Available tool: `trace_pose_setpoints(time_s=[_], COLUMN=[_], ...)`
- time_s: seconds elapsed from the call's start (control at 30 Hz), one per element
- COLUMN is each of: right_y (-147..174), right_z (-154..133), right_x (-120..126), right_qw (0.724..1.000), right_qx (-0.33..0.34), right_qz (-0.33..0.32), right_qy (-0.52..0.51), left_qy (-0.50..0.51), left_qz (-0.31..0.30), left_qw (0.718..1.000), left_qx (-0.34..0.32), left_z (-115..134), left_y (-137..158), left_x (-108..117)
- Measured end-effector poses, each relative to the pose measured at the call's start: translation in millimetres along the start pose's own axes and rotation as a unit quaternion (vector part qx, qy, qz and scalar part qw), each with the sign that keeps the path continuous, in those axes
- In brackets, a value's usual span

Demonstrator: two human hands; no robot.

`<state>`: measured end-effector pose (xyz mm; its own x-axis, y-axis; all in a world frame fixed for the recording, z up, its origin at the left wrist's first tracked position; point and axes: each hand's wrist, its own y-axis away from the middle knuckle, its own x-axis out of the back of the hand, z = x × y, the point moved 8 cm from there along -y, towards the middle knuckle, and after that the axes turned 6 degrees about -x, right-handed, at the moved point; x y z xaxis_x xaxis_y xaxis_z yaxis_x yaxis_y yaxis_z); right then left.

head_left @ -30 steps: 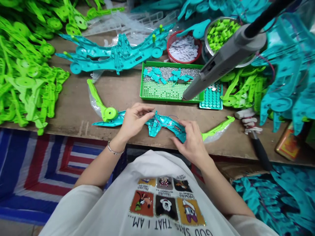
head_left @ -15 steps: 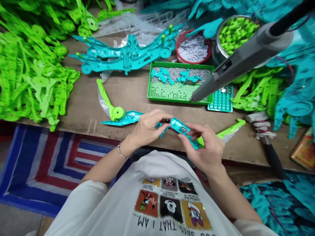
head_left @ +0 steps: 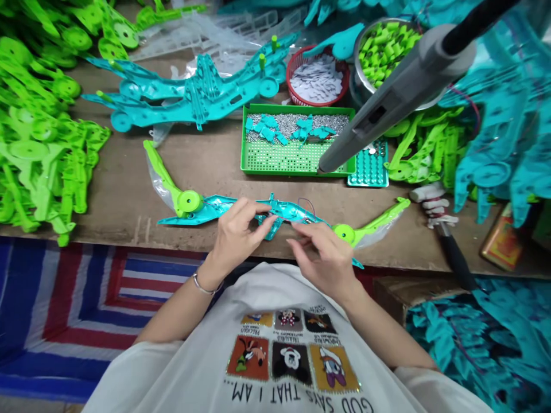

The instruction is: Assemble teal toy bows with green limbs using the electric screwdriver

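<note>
A teal plastic bow-shaped toy shell (head_left: 215, 207) lies along the table's near edge, open side up. A green arm (head_left: 166, 180) is fixed at its left end and another green arm (head_left: 379, 222) at its right, both with clear film-like plastic. My left hand (head_left: 236, 235) pinches the shell near its middle, thumb and forefinger by the raised centre part. My right hand (head_left: 325, 252) is at the near edge of the right half, thumb and bent fingers apart, holding nothing visible. A thin wire (head_left: 307, 201) loops up from the shell beyond it.
A grey electric screwdriver (head_left: 379, 109) hangs over a green tray (head_left: 297, 166) of screws and teal pieces. Behind are a red basket (head_left: 297, 94) of white pieces, a metal bowl (head_left: 359, 69) of green parts and more teal shells (head_left: 172, 106). Green parts (head_left: 38, 155) pile up at left.
The shell's right half, tilted up in my hands before, is now down flat on the table. My right hand has let go and drawn slightly nearer. The view has shifted right.
</note>
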<state>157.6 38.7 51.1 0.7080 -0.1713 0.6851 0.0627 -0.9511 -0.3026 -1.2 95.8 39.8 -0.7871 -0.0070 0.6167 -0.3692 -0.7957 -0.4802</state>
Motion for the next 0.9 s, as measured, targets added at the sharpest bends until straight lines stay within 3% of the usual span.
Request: trace_pose_setpoints(time_s=[0.2, 0.4, 0.57, 0.7, 0.8, 0.9], right_y=[1, 8, 15, 22, 27, 31], right_z=[-1, -7, -6, -7, -10, -11], right_x=[-20, -43, -48, -44, -43, -44], right_qw=[0.999, 0.999, 0.996, 0.992, 0.99, 0.989], right_qx=[0.022, 0.047, 0.07, 0.083, 0.095, 0.105], right_qz=[0.04, 0.021, 0.046, 0.062, 0.064, 0.057], right_qy=[0.017, 0.006, 0.036, 0.069, 0.084, 0.088], left_qy=[-0.019, 0.028, 0.069, -0.009, -0.047, -0.05], left_qz=[-0.006, -0.033, -0.081, -0.116, -0.169, -0.176], left_qw=[1.0, 0.999, 0.991, 0.985, 0.966, 0.947], left_qx=[0.008, -0.004, -0.078, -0.126, -0.192, -0.263], left_z=[-1, 7, 14, 7, 7, 13], left_y=[15, 27, 20, -3, -17, -23], left_x=[3, -4, -6, -12, -28, -37])
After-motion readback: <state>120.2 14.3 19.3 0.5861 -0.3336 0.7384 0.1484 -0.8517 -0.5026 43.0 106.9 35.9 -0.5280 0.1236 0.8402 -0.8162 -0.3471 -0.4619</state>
